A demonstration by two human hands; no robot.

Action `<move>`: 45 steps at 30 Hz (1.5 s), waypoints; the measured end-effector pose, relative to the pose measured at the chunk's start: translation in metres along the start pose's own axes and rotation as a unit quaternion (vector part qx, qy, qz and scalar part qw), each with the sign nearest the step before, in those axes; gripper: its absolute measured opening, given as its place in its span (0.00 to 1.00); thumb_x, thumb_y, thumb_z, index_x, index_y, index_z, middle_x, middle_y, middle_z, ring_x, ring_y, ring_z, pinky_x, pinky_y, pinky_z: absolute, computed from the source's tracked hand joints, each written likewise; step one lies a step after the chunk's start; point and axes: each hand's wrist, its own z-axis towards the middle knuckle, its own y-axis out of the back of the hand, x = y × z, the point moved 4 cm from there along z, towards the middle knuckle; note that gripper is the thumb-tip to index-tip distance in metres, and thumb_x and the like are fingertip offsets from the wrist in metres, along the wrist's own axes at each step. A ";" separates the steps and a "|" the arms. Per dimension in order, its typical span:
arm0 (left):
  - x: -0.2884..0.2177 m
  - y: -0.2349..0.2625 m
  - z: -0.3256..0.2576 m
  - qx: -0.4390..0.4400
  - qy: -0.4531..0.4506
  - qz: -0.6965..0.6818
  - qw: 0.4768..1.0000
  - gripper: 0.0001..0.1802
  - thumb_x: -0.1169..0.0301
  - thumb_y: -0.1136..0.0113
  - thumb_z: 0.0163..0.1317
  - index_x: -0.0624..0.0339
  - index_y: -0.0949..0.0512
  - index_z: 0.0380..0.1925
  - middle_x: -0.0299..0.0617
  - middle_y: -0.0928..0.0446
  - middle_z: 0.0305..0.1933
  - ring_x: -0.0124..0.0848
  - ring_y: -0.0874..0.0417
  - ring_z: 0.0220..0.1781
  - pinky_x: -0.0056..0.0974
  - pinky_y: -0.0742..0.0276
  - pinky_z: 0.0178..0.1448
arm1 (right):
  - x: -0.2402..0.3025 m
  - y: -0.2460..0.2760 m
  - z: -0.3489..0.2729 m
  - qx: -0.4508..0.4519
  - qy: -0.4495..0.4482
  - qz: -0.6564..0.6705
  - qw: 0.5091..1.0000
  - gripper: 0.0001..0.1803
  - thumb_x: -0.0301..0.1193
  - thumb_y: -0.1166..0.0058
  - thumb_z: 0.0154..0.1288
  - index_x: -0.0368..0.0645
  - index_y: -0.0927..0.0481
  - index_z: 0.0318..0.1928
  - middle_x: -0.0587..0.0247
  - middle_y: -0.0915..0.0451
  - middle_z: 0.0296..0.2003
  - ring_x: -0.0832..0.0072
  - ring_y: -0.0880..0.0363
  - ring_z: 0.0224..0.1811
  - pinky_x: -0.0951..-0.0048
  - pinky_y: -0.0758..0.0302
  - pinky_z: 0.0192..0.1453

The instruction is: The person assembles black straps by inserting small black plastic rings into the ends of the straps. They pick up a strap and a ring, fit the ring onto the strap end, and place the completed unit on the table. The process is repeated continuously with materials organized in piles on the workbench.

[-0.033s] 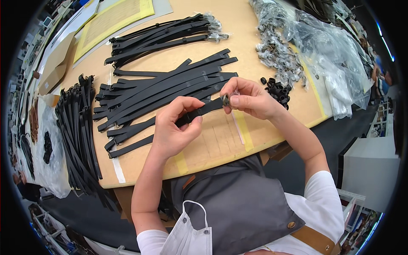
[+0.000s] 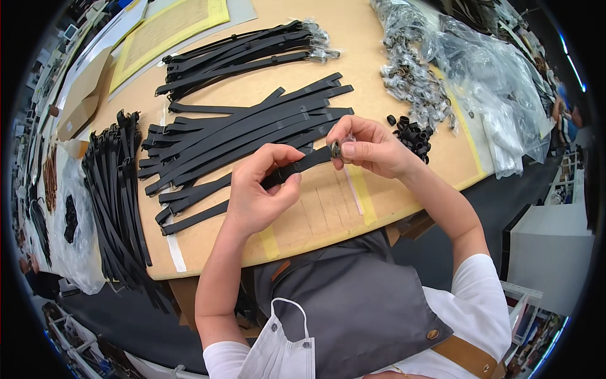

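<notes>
My left hand (image 2: 260, 192) is closed around a black strap (image 2: 314, 158), thumb and fingers curled about it. At the strap's right end, my right hand (image 2: 374, 146) pinches a small metal clasp (image 2: 336, 150) between thumb and fingertips. A bit of clear wrap seems to cling to the clasp; the fingers hide part of it. Beyond my left hand lies a fanned pile of black straps (image 2: 240, 136). Black strap loops (image 2: 413, 138) sit in a small heap beside my right wrist. Farther off, wrapped metal clasps (image 2: 413, 82) form a pile.
A bundle of finished-looking straps (image 2: 237, 54) with wrapped ends lies at the back. More black straps (image 2: 117, 196) hang over the table's left edge. Clear plastic bags (image 2: 499, 88) cover the right side. Yellow tape (image 2: 361, 196) marks the tabletop (image 2: 297, 234) near its front edge.
</notes>
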 end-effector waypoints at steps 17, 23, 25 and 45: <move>-0.006 -0.011 0.001 -0.020 -0.059 0.051 0.997 0.12 0.79 0.27 0.54 0.64 0.15 0.39 0.39 0.13 0.36 0.23 0.14 0.34 0.29 0.18 0.37 | -0.036 0.006 0.003 0.026 -0.038 0.009 0.999 0.15 0.35 0.33 0.72 0.43 0.20 0.53 0.69 0.16 0.52 0.81 0.19 0.55 0.74 0.25 0.64; -0.010 -0.016 -0.001 -0.005 -0.073 0.073 0.995 0.11 0.80 0.28 0.53 0.63 0.15 0.38 0.38 0.13 0.36 0.25 0.14 0.32 0.30 0.18 0.34 | -0.037 0.000 0.004 0.042 -0.060 0.023 0.997 0.16 0.34 0.31 0.71 0.43 0.18 0.53 0.71 0.16 0.47 0.84 0.20 0.51 0.77 0.25 0.60; -0.010 -0.018 -0.002 -0.007 -0.089 0.085 0.992 0.12 0.79 0.27 0.52 0.62 0.14 0.38 0.39 0.13 0.36 0.27 0.14 0.31 0.32 0.18 0.33 | -0.036 -0.002 0.004 0.042 -0.082 0.020 0.996 0.16 0.35 0.30 0.69 0.42 0.18 0.52 0.72 0.17 0.45 0.85 0.20 0.48 0.78 0.25 0.57; 0.002 -0.022 0.000 0.060 -0.029 0.144 0.987 0.14 0.76 0.29 0.53 0.63 0.22 0.38 0.48 0.16 0.36 0.41 0.12 0.36 0.40 0.17 0.41 | -0.026 -0.015 -0.002 -0.038 -0.174 -0.157 0.971 0.10 0.33 0.33 0.70 0.39 0.16 0.40 0.76 0.19 0.32 0.90 0.27 0.34 0.81 0.32 0.38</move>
